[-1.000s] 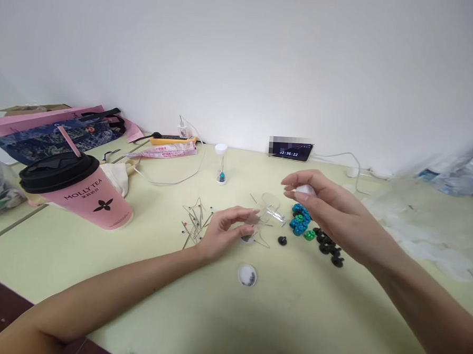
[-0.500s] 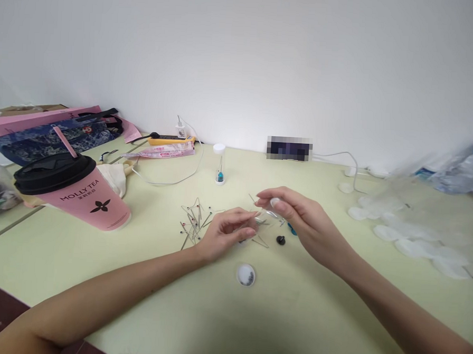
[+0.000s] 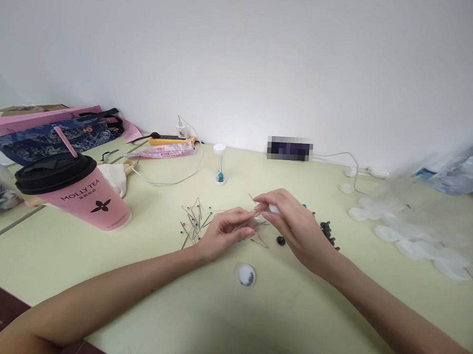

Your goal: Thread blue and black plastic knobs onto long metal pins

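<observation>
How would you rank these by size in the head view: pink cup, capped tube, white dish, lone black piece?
1. Pink cup
2. Capped tube and white dish: too close to rank; tube taller, dish wider
3. Lone black piece

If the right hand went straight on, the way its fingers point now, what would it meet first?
The right hand would probably meet the left hand first, near its fingertips, though depth there is unclear.

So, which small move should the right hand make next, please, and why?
Perhaps bring the cap onto what looks like a clear tube in the left hand. The right hand holds that cap close beside it, and the standing tube has a white cap on top. The clear tube is mostly hidden, so this is my guess.
</observation>
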Available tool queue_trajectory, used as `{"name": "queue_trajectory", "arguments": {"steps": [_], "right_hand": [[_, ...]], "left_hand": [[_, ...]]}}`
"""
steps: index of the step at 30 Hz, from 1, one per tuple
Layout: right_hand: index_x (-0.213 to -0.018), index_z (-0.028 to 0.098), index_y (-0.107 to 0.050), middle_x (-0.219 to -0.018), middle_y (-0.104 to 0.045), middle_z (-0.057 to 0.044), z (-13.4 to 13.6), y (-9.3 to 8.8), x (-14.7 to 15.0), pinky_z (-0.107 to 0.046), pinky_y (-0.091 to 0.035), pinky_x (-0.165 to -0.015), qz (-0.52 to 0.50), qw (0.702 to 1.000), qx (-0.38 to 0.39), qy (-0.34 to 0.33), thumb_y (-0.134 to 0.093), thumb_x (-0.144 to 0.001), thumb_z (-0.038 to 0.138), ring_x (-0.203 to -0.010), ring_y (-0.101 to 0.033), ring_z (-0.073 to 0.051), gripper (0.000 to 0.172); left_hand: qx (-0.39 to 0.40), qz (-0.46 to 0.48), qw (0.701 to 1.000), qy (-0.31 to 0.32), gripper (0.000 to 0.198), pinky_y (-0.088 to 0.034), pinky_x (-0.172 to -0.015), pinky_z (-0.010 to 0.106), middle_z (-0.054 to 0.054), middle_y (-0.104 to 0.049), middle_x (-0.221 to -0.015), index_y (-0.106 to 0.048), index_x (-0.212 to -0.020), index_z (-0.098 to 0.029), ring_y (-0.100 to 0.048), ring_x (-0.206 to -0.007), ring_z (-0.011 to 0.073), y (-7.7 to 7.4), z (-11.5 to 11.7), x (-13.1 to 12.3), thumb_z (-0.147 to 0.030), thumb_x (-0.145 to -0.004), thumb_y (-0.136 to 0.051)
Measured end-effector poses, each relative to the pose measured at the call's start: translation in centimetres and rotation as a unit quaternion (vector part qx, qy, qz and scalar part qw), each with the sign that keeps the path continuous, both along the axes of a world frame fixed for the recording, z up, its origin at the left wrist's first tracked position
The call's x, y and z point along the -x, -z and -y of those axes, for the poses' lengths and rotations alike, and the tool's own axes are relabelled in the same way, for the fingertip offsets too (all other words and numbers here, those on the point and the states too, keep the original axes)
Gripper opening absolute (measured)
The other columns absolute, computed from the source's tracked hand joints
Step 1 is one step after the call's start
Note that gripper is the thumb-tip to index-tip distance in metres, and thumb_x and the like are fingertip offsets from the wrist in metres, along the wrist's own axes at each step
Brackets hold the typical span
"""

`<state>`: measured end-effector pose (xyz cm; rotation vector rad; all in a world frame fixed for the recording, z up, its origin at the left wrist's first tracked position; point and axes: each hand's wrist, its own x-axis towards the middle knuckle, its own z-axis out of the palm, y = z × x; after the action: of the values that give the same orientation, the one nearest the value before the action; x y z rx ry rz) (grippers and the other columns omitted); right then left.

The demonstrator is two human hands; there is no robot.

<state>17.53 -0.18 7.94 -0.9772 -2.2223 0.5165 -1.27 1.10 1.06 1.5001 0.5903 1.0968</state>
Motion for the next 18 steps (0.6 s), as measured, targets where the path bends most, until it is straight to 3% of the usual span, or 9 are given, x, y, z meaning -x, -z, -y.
{"name": "queue_trajectory", "arguments": {"steps": [4,10,14,18], "right_hand": [[-0.119,0.023,-0.046,-0.106,-0.053,-0.008,0.0,0.5,0.1,-0.031,-0.048,-0.078,-0.004,0.998,-0.052,-0.017,-0.037,-0.097,0.015,-0.097,-0.055,-0.019,0.025],[-0.12,0.021,-0.045,-0.107,-0.051,-0.01,-0.1,1.3,0.1,-0.032,-0.05,-0.079,0.012,0.995,-0.094,-0.029,-0.037,-0.097,0.015,-0.097,-0.055,-0.02,0.026],[-0.121,0.022,-0.046,-0.106,-0.05,-0.01,-0.2,1.8,-0.2,-0.032,-0.049,-0.078,-0.025,0.995,-0.087,-0.032,-0.032,-0.098,0.016,-0.095,-0.054,-0.019,0.028],[-0.117,0.022,-0.05,-0.105,-0.053,-0.009,-0.4,2.3,-0.6,-0.035,-0.046,-0.084,-0.078,0.993,-0.084,-0.028,-0.03,-0.1,0.024,-0.1,-0.052,-0.021,0.026]], "left_hand": [[-0.007,0.015,1.0,0.005,0.031,-0.044,-0.076,0.032,0.005,-0.06,-0.091,-0.069,-0.111,-0.03,-0.054,-0.083,0.017,0.4,-0.1,0.1,-0.027,-0.08,-0.066],[-0.016,0.01,1.0,0.002,0.029,-0.044,-0.076,0.032,0.006,-0.059,-0.09,-0.07,-0.109,-0.027,-0.053,-0.083,0.0171,0.5,-0.1,0.1,-0.028,-0.08,-0.066],[-0.017,0.004,1.0,0.014,0.03,-0.043,-0.075,0.031,0.004,-0.057,-0.084,-0.068,-0.112,-0.024,-0.051,-0.076,0.0142,0.4,-0.1,0.0,-0.028,-0.082,-0.065],[-0.027,0.021,0.999,0.024,0.032,-0.043,-0.084,0.035,0.007,-0.06,-0.095,-0.067,-0.114,-0.027,-0.054,-0.089,0.0184,0.5,-0.4,-0.3,-0.029,-0.082,-0.065]]}}
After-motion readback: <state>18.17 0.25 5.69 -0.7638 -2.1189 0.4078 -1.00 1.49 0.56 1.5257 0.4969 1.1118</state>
